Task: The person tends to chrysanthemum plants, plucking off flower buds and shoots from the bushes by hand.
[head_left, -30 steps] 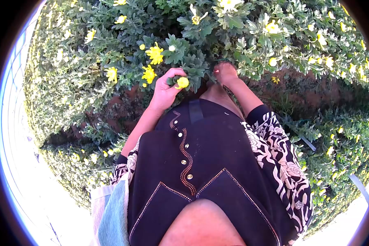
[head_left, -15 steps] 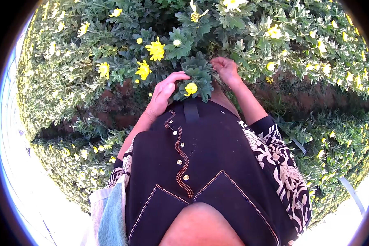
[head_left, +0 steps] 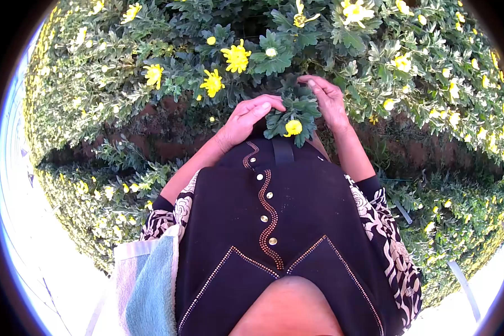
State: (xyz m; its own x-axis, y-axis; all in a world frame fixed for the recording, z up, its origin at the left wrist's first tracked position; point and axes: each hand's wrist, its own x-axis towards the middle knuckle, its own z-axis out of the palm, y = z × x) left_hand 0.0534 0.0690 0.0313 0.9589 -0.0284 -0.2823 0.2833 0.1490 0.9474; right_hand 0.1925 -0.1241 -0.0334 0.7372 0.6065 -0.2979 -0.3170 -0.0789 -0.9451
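The left hand (head_left: 245,120) is loosely curled, its fingertips at the leaves of a leafy shoot (head_left: 303,107); the right hand (head_left: 329,102) is half curled at the far side. Whether anything is gripped by either cannot be told. Between them, a yellow flower (head_left: 293,128) is borne on the shoot, which appears to be being handled; a gentle touch is called for. Beyond, yellow blooms (head_left: 236,59) are seen among foliage.

Dense foliage (head_left: 280,66) ahead, open furrow (head_left: 431,137) right
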